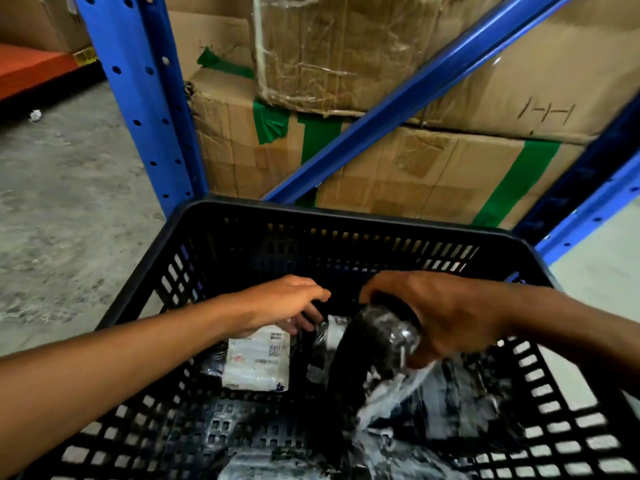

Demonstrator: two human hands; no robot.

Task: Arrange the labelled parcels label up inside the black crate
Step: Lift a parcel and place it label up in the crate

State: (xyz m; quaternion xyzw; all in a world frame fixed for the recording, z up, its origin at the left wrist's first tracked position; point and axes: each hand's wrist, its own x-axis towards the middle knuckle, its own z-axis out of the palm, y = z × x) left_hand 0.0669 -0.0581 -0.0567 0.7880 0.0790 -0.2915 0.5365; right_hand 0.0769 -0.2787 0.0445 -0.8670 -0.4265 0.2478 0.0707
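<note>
The black crate (332,216) with slotted walls fills the lower frame. On its floor lies a parcel with a white label (258,360) facing up. My left hand (284,303) reaches in over that parcel's far edge, fingers curled and touching the black wrap there. My right hand (440,313) grips the top of a black, glossy plastic-wrapped parcel (367,348), which hangs tilted above the crate floor and is blurred. Another parcel with a white patch (334,332) shows between the hands. More shiny black wrapped parcels (460,410) lie at the lower right.
A blue rack upright (138,98) and a diagonal brace (408,95) stand just behind the crate. Stacked cardboard boxes (398,168) with green tape fill the rack. Grey concrete floor (62,202) lies to the left.
</note>
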